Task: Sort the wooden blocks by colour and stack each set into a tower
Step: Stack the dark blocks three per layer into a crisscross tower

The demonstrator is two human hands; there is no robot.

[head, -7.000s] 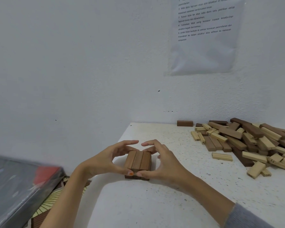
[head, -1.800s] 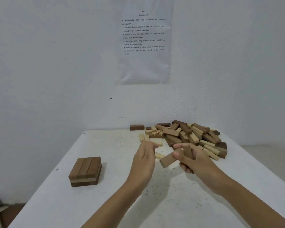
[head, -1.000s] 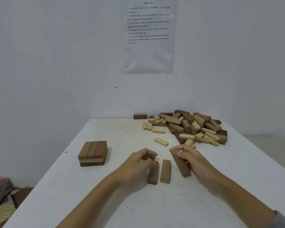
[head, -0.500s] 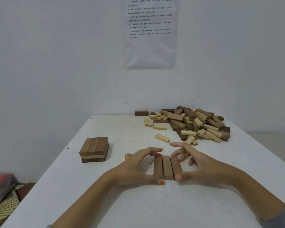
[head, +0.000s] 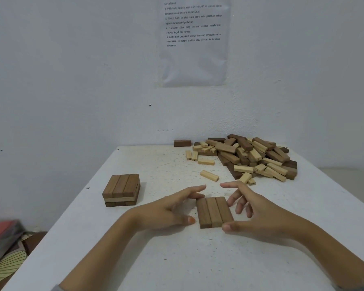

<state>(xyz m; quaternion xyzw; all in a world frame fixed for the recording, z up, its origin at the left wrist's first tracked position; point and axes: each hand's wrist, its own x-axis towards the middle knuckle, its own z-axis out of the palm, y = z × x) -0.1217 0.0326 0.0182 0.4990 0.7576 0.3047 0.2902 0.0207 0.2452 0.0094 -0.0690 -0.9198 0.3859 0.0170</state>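
3 brown blocks (head: 214,212) lie side by side on the table (head: 177,259) between the left hand (head: 166,211) and right hand (head: 259,217), fingers (head: 193,189) spread wide and holding nothing, so an uneven squeeze could skew the row or drop the middle block mid-lift.

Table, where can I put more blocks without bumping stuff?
Bare table lies at the near edge, in front of the left hand and right hand. More lies between the stack and the pile, and right of the right hand. The back right corner is crowded by the pile; the middle holds the brown row.
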